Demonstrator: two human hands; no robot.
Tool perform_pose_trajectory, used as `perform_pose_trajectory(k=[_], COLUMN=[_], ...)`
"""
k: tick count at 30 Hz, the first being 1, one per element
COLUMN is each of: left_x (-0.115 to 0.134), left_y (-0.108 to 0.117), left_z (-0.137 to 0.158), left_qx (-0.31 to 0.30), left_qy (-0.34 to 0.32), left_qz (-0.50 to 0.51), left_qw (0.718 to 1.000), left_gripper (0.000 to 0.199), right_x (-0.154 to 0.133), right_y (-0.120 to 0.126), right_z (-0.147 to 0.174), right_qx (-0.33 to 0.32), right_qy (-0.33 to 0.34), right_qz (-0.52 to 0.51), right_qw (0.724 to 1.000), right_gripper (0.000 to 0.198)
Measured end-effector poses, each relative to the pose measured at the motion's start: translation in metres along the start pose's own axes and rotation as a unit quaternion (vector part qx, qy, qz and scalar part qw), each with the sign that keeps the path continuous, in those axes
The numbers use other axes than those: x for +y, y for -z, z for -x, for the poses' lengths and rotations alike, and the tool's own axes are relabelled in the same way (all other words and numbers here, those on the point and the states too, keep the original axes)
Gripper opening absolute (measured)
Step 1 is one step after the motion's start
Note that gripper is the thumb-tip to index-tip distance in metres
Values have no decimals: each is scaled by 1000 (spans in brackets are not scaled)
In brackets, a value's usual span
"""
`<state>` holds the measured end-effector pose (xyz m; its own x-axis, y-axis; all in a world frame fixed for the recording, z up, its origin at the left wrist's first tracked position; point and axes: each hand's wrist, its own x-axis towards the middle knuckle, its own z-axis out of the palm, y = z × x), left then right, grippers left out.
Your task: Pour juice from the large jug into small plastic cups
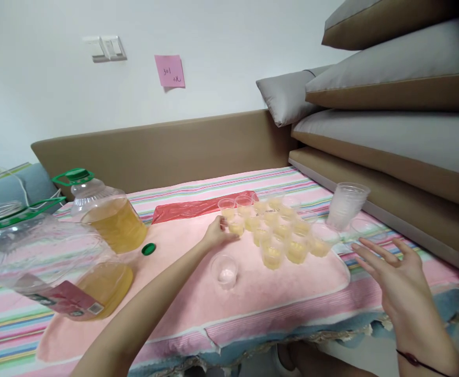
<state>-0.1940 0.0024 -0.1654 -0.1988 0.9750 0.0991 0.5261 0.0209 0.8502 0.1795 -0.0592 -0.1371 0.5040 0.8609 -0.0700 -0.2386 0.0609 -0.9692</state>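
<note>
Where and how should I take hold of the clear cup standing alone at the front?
Hold the clear cup by its upper wall, below the rim, probably coming from the front right: it stands upright and widens upward, with bare pink cloth there, while the left forearm lies to its left.

A multicolour-striped cloth sheet (7, 332) surrounds the pale pink fabric mat (268, 293); on the mat, clear round plastic cups (281, 229) show yellow liquid (297, 254).

Free passage over pink mat (258, 290) right of lone cup (225, 271), filled cups (272, 255) behind as barrier.
</note>
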Motion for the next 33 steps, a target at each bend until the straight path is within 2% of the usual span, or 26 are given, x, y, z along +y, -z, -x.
perform_pose_trajectory(k=[3, 7, 17, 25, 29, 33], left_x=[1, 1, 1, 5, 11, 24], left_y=[-8, -9, -7, -10, 3, 36], left_z=[-5, -6, -7, -7, 8, 49], left_qx=[10, 19, 46, 57, 81, 125], left_qy=[-6, -8, -1, 18, 20, -34], left_qz=[25, 58, 71, 42, 11, -20], left_qw=[1000, 998, 996, 997, 996, 991], left_gripper=[53, 43, 44, 44, 48, 15], right_x=[2, 3, -4, -6, -9, -8], right_y=[-1, 3, -1, -8, -14, -19], right_z=[-2, -3, 0, 11, 16, 21], right_qx=[-7, -14, -5, -27, -21, -22], right_qy=[11, 9, -28, -8, -13, 23], right_qz=[-2, -8, -8, -31, -39, -45], right_qw=[1000, 1000, 1000, 999, 999, 998], right_gripper=[114, 115, 133, 133, 132, 121])
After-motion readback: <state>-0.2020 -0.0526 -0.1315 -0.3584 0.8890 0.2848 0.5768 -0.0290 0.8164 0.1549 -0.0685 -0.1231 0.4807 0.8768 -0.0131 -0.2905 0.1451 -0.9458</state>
